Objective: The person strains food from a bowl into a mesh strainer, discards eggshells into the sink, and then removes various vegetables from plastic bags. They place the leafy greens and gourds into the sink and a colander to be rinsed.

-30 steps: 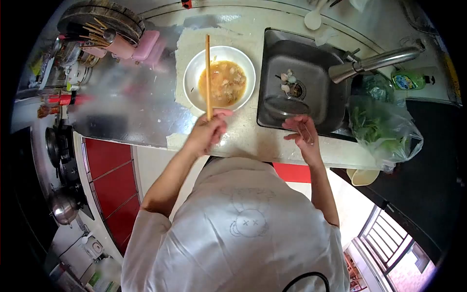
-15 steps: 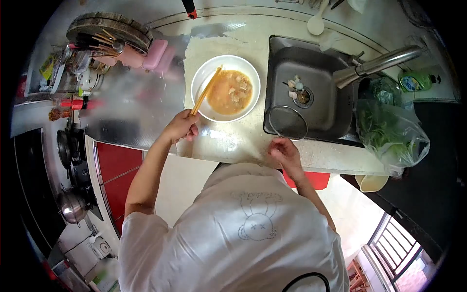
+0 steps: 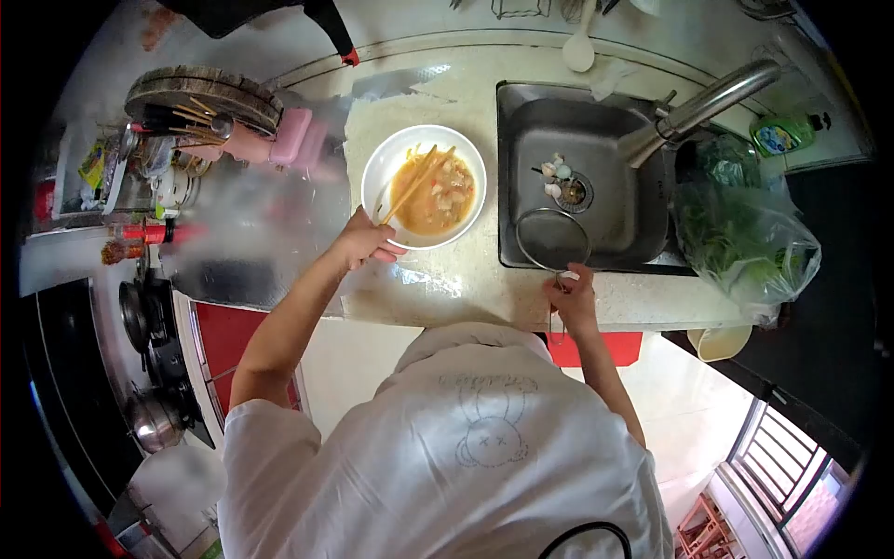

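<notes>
A white bowl [image 3: 372, 177] of brownish broth with pieces of food [image 3: 447, 197] stands on the counter. My left hand [image 3: 368, 240] is at its near-left rim, closed around a pair of wooden chopsticks [image 3: 414, 186] that slant into the broth. Its fingers seem to touch the bowl's edge. My right hand [image 3: 572, 296] is closed on the handle of a round wire strainer [image 3: 589, 244], whose hoop hangs over the sink's near edge. The mesh is too fine to make out.
The steel sink [image 3: 596, 121] holds pale scraps [image 3: 556, 172] by the drain, under a faucet [image 3: 708, 110]. A plastic bag of greens [image 3: 745, 247] lies right of it. At left stand a round wooden board [image 3: 200, 93], a pink holder [image 3: 292, 136] and pans [image 3: 135, 312].
My right hand has taken hold of the strainer's handle. My left hand has come closer to the bowl's rim, and the chopsticks now reach further right across the broth. The view has shifted slightly.
</notes>
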Demonstrator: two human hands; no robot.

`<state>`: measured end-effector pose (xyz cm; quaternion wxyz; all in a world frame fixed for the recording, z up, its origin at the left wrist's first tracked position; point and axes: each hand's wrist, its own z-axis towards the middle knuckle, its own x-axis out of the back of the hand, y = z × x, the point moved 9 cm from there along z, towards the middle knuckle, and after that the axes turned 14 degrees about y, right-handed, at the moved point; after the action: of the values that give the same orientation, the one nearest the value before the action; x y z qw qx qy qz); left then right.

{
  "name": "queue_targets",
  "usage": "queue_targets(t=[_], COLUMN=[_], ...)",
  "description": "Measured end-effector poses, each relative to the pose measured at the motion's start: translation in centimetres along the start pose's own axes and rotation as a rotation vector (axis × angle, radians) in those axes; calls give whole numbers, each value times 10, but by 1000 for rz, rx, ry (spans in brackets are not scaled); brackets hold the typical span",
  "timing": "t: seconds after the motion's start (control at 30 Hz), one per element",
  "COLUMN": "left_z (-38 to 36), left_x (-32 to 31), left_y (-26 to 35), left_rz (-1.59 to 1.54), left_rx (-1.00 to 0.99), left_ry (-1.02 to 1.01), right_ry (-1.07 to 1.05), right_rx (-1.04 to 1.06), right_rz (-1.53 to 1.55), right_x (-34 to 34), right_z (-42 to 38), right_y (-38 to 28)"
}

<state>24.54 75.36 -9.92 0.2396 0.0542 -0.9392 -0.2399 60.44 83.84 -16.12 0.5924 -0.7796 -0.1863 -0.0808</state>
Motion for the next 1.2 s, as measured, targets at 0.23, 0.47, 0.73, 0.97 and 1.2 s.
queue_targets(t=[0.23, 0.47, 0.73, 0.97, 1.2], left_z=[16, -3, -53, -59, -75], left_x=[7, 11, -54, -152, -221], left_y=[24, 101, 212, 246, 256], left_rz=[14, 499, 1313, 1528, 1787], left_rx=[-199, -391, -766, -929, -1228], left_ry=[123, 399, 576, 663, 798], right_ry=[-103, -109, -151, -208, -175], right_rx=[-85, -74, -141, -187, -151], right_rz=[127, 176, 221, 315, 357], right_x=[-8, -47, -54, -54, -44], right_z=[11, 39, 51, 65, 85], right_y=[-41, -36, -31, -14, 1])
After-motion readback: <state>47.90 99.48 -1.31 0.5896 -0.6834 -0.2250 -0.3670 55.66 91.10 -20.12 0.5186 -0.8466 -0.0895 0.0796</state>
